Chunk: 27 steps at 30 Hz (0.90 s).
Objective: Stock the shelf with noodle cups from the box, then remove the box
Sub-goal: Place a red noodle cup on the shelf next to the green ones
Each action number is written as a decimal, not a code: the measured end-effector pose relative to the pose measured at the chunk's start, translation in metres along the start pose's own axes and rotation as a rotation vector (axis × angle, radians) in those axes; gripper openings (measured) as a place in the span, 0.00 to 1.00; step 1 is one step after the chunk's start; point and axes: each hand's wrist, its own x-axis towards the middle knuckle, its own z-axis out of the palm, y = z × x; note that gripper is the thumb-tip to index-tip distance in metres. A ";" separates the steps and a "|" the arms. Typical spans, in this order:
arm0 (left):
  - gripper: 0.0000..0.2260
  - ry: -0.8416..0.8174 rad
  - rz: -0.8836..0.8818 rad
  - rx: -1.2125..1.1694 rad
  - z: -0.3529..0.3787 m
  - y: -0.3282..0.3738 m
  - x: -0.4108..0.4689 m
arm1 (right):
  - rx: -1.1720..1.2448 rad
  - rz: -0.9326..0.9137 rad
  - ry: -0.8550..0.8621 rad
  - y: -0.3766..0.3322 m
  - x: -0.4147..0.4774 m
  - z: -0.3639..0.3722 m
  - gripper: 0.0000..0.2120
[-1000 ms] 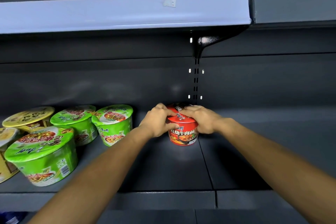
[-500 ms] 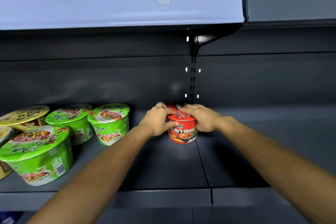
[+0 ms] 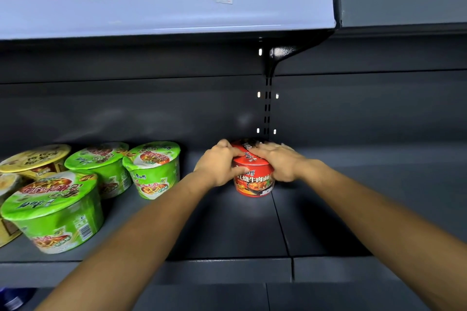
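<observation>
Both hands clasp the red noodle cup (image 3: 254, 179) between them. The left hand (image 3: 219, 165) wraps its side, thumb on the lid. The right hand (image 3: 276, 163) curls over the rim opposite.

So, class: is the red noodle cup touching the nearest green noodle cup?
Apart. The head view shows a strip of dark shelf and the left hand between the red noodle cup and the nearest green noodle cup.

Dark grey back panel (image 3: 126, 108) (slotted upright (image 3: 267, 108)), pale rail (image 3: 151, 10) above
</observation>
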 end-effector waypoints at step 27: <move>0.23 -0.005 -0.054 -0.058 0.002 0.006 -0.005 | 0.097 0.005 0.103 0.011 -0.015 0.003 0.35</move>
